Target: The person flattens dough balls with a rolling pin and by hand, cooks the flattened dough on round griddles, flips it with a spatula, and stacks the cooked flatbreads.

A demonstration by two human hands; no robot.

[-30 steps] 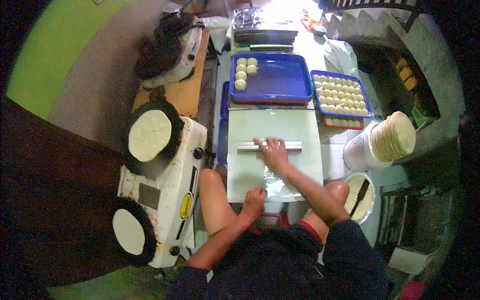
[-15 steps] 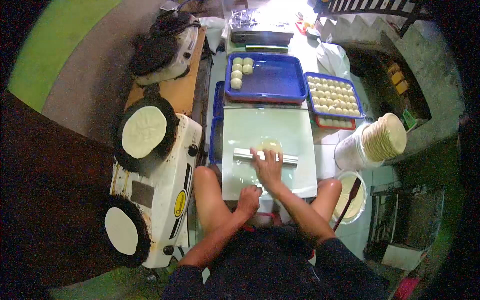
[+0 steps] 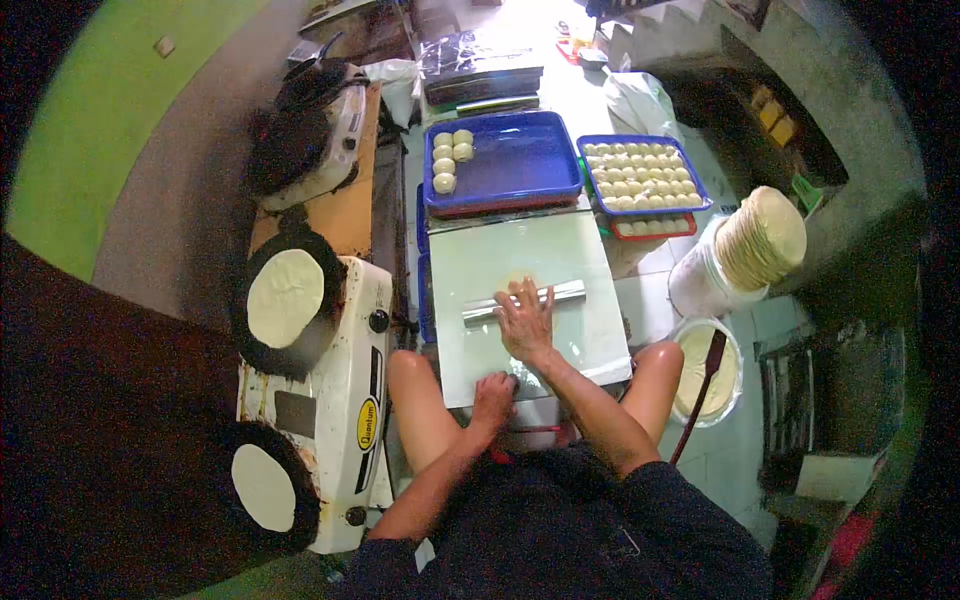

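Dough (image 3: 519, 277) mid-bench (image 3: 455, 352), partly behind the metal roller (image 3: 571, 290), looks soft and easily torn, take by rim; roller seems stiff, maybe slick, best pressed mid-length, where right hand (image 3: 527, 328) spreads wide fingers; left hand (image 3: 491, 402) curled by near edge, grip unclear.

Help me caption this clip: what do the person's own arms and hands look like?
The left hand and right hand are ungloved. The forearms are bare; dark sleeves of a dark top end near the elbows. No watch shows.
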